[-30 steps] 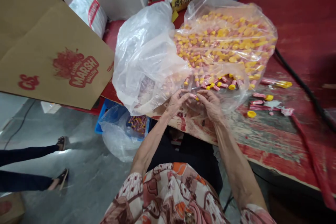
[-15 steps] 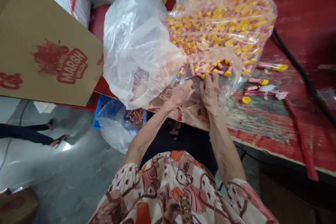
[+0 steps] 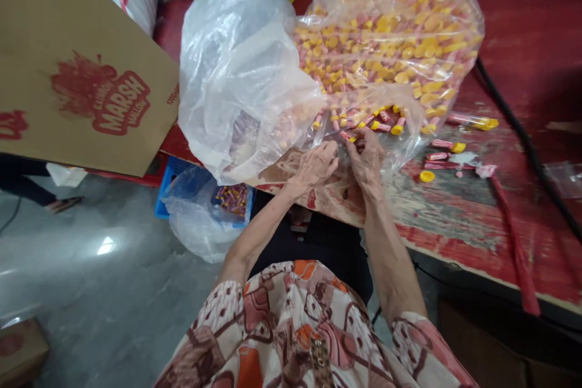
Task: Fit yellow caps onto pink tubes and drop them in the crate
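A clear plastic bag (image 3: 336, 80) lies on the table, its mouth toward me, full of small pink-and-white wrapped tubes with yellow caps. My right hand (image 3: 367, 154) is at the mouth, thumb and fingers pinched at one small yellow-capped tube (image 3: 348, 136). Just left of it, my left hand (image 3: 318, 163) is curled above the worn wood with fingers pressed together; whatever is inside them is hidden. Several more yellow-capped tubes (image 3: 398, 126) lie at the bag's opening beyond my right hand.
A whitish plastic bag (image 3: 245, 60) bulges at left beside a cardboard box (image 3: 91, 66). Below the edge, a blue crate (image 3: 164, 191) holds a bag with more pieces. Loose tubes (image 3: 441, 143), a yellow cap (image 3: 427, 176), a red strip (image 3: 513, 242) and a black cable (image 3: 522, 133) lie right.
My right fingers, earlier stretched toward the pieces at the bag's mouth, have drawn back and closed on a capped tube. My left fingers have curled in more. A person's legs at left have shifted leftward.
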